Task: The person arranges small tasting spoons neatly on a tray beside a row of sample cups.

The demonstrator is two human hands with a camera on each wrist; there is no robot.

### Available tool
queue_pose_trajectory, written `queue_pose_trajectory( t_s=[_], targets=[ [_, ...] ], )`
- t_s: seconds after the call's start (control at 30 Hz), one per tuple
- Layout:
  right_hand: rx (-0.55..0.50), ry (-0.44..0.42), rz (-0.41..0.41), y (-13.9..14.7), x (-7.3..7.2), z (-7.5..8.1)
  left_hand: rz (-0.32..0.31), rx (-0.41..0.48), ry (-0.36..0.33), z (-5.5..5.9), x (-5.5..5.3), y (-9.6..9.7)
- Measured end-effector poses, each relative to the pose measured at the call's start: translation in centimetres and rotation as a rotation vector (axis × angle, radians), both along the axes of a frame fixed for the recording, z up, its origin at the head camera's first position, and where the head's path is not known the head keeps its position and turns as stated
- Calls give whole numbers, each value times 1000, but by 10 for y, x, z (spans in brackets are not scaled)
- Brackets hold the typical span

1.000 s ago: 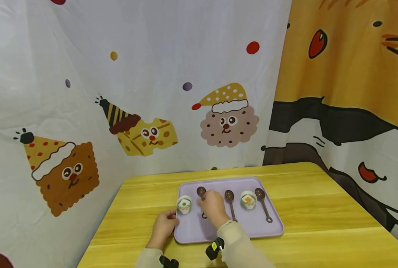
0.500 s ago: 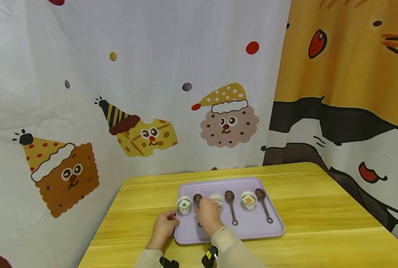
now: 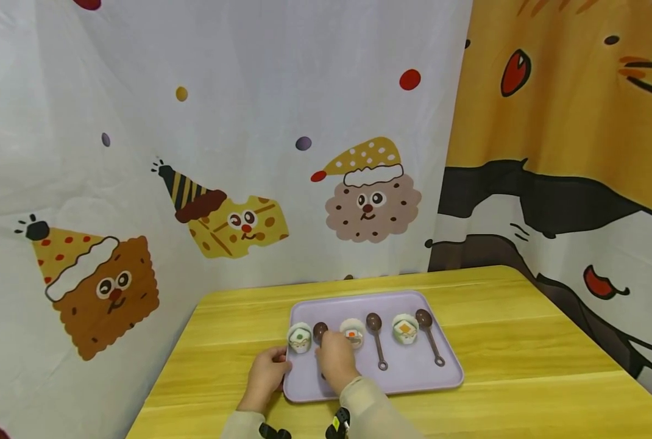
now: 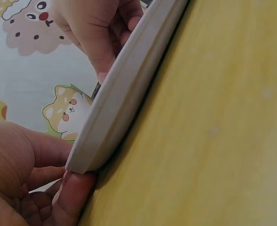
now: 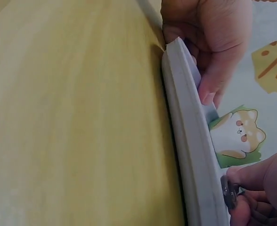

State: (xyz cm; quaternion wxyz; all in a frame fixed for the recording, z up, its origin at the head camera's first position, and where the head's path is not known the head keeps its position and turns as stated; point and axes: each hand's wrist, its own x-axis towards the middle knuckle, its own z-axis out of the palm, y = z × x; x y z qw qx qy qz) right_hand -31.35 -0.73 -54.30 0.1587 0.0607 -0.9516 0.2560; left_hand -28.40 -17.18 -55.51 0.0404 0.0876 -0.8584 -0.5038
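Note:
A lilac tray (image 3: pixel 414 375) lies on the table. My left hand (image 3: pixel 265 373) grips its near left edge, and the left wrist view has the tray rim (image 4: pixel 115 89) between thumb and fingers. My right hand (image 3: pixel 337 361) pinches the handle of a brown spoon (image 3: pixel 320 330) over the tray's left part; the fingers hide most of the handle. In the right wrist view the handle end (image 5: pixel 230 192) shows between thumb and finger. To the spoon's left stands a small cup with a green dot (image 3: pixel 300 337), to its right a cup with an orange-red patch (image 3: pixel 352 333).
Further right on the tray lie a second brown spoon (image 3: pixel 375 338), a cup with an orange square (image 3: pixel 405 329) and a third brown spoon (image 3: pixel 429 335). The yellow wood-grain table (image 3: pixel 501 341) surrounds the tray. Behind it hangs a white curtain (image 3: pixel 249 91) with cartoon prints.
My right hand has moved left and slightly nearer with the spoon, uncovering the middle cup and the second spoon's whole handle. The left hand stays at the tray edge.

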Motion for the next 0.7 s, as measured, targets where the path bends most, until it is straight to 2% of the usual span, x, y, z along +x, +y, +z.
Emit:
queue_pose_trajectory(
  t_s=[0.27,0.7],
  targets=[
    [21,41,1,-3,-3,-6,6,11,-27,-2,1,0],
    [26,34,10,-6,-7,-6,6,-23,12,-2,-1,0]
  ],
)
